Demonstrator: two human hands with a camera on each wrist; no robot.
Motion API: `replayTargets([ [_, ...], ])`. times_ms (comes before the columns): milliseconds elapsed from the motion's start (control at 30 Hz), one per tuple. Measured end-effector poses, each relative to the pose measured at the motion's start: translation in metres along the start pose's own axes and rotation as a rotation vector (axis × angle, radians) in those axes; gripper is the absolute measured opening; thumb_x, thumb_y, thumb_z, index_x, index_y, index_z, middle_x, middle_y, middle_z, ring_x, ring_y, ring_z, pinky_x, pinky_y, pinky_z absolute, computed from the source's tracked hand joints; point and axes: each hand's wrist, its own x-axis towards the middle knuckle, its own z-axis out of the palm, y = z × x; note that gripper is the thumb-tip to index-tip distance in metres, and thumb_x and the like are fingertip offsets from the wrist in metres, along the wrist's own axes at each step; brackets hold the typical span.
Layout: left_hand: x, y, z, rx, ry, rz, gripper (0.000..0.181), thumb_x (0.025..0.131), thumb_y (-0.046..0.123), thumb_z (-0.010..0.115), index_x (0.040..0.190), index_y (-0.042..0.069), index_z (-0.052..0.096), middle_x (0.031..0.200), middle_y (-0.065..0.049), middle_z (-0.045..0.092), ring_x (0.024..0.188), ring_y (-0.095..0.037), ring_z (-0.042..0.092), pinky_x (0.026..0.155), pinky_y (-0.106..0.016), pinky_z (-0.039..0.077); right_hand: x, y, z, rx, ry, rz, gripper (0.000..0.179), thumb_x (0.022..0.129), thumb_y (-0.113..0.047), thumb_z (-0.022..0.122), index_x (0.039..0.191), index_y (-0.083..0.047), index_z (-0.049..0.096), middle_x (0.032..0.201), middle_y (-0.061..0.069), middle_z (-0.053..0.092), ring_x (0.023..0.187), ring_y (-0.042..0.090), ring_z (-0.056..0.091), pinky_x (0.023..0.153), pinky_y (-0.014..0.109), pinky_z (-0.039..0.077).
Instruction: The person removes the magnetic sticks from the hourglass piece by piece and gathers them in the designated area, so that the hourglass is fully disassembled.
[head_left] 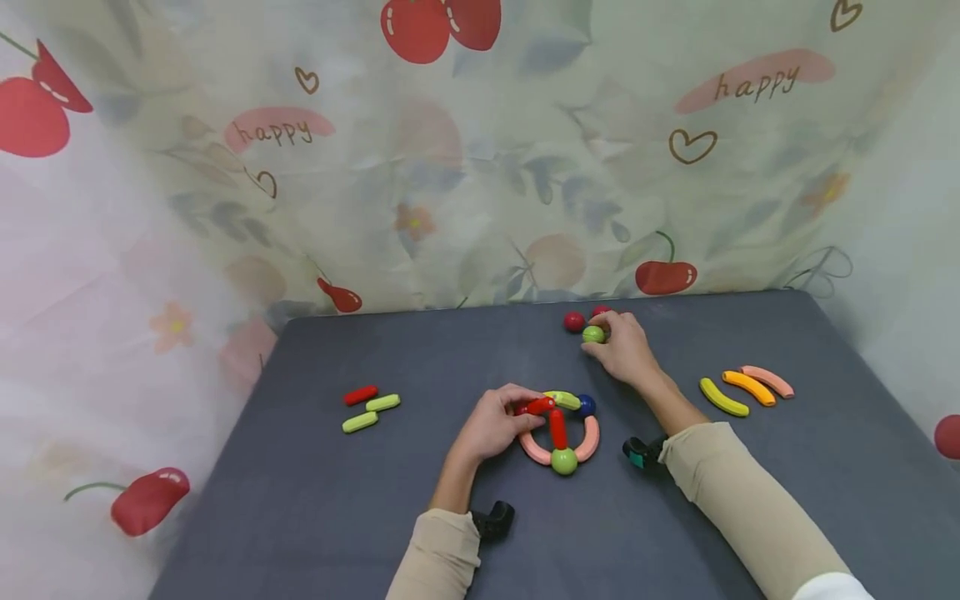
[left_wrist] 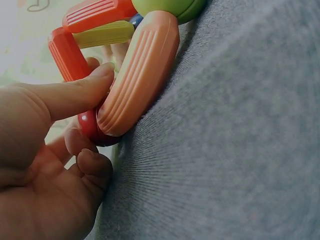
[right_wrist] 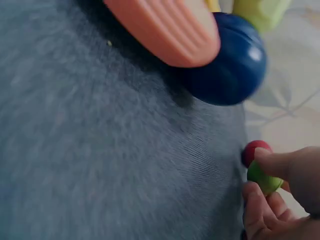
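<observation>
My left hand [head_left: 491,425] grips the left side of a toy rod-and-ball structure. Its thumb presses near a red rod [left_wrist: 70,55], and fingers lie around the red ball [left_wrist: 88,127] low at that corner. Two curved pink rods [head_left: 591,439] meet at a green ball [head_left: 564,462] in front, with a blue ball [head_left: 587,406] at the back right. From the front ball a red rod [head_left: 558,429] slants up; a yellow-green rod [head_left: 564,400] spans the back. Farther off, my right hand [head_left: 628,348] pinches a loose green ball [head_left: 593,334] between thumb and fingers.
Beside the right fingers, near the table's back edge, sit two red balls [head_left: 574,322]. At left lie a red rod [head_left: 361,395] and two yellow-green rods [head_left: 360,422]. Curved yellow-green, orange [head_left: 748,388] and pink rods lie at right. A printed curtain [head_left: 480,183] hangs behind the grey table [head_left: 300,500].
</observation>
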Motion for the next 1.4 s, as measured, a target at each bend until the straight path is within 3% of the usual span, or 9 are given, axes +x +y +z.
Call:
replayTargets([
  [200,0.002,0.002,0.006,-0.023,-0.008,-0.025,0.028,0.087,0.019,0.082,0.115,0.022,0.078,0.110,-0.001,0.072,0.075,-0.016,0.053,0.066,-0.024,0.043,0.008,0.010,0.008,-0.026,0.023,0.089,0.045,0.095,-0.016,0.072,0.134,0.001,0.058,0.123,0.027,0.050,0.109,0.039,0.049,0.095,0.054,0.045],
  [400,0.002,0.004,0.005,-0.040,-0.026,-0.043,0.030,0.087,0.021,0.082,0.116,0.025,0.077,0.105,-0.001,0.071,0.068,-0.016,0.051,0.061,-0.023,0.041,-0.012,0.002,-0.002,0.038,0.090,0.080,0.043,0.097,-0.019,0.069,0.134,0.000,0.058,0.121,0.023,0.056,0.108,0.036,0.054,0.093,0.050,0.046],
  [467,0.002,0.005,0.002,-0.028,-0.032,-0.016,0.031,0.087,0.021,0.083,0.116,0.026,0.077,0.108,0.000,0.072,0.069,-0.015,0.051,0.062,-0.023,0.042,-0.026,-0.002,-0.007,0.088,0.041,0.046,0.038,0.099,-0.017,0.065,0.133,-0.002,0.060,0.119,0.021,0.060,0.099,0.033,0.057,0.084,0.045,0.048],
  [567,0.001,0.005,-0.002,0.011,-0.023,0.034,0.032,0.086,0.021,0.083,0.117,0.026,0.077,0.111,0.001,0.072,0.069,-0.015,0.052,0.063,-0.023,0.044,-0.048,-0.004,-0.012,0.169,-0.141,0.004,0.038,0.099,-0.015,0.062,0.135,-0.006,0.061,0.125,0.019,0.061,0.090,0.027,0.059,0.077,0.035,0.048],
  [733,-0.001,0.005,-0.006,0.046,0.021,0.068,0.030,0.085,0.019,0.084,0.115,0.026,0.078,0.109,0.001,0.070,0.070,-0.014,0.053,0.065,-0.023,0.046,-0.071,0.002,-0.008,0.265,-0.396,-0.009,0.045,0.097,-0.028,0.068,0.139,-0.013,0.060,0.133,0.017,0.054,0.089,0.021,0.058,0.078,0.033,0.047],
  [967,-0.003,0.005,-0.002,0.097,0.038,0.061,0.030,0.087,0.024,0.082,0.117,0.024,0.078,0.107,0.002,0.073,0.074,-0.014,0.056,0.067,-0.023,0.048,-0.080,0.007,-0.001,0.225,-0.398,-0.004,0.039,0.097,-0.034,0.070,0.131,-0.016,0.066,0.117,0.012,0.061,0.087,0.018,0.059,0.074,0.030,0.048],
  [1133,-0.002,0.006,-0.004,0.075,0.025,0.001,0.035,0.096,0.031,0.072,0.130,0.024,0.071,0.116,0.000,0.075,0.091,-0.014,0.062,0.085,-0.032,0.054,-0.080,0.006,-0.001,0.214,-0.394,-0.004,0.037,0.097,-0.034,0.070,0.130,-0.016,0.066,0.120,0.012,0.061,0.088,0.018,0.058,0.074,0.031,0.048],
  [1267,-0.001,0.006,-0.010,0.043,0.107,0.008,0.034,0.099,0.031,0.067,0.132,0.026,0.068,0.110,0.000,0.075,0.088,-0.015,0.062,0.082,-0.032,0.052,-0.080,0.007,0.002,0.210,-0.388,0.001,0.036,0.097,-0.031,0.070,0.129,-0.017,0.066,0.118,0.012,0.060,0.087,0.018,0.058,0.072,0.029,0.047],
  [1400,-0.005,0.005,-0.037,0.085,0.265,-0.023,0.030,0.096,0.030,0.072,0.126,0.028,0.069,0.108,0.000,0.071,0.077,-0.019,0.056,0.067,-0.030,0.046,-0.079,0.007,0.004,0.210,-0.389,0.011,0.035,0.097,-0.031,0.071,0.129,-0.018,0.066,0.116,0.011,0.060,0.085,0.019,0.057,0.071,0.028,0.047],
])
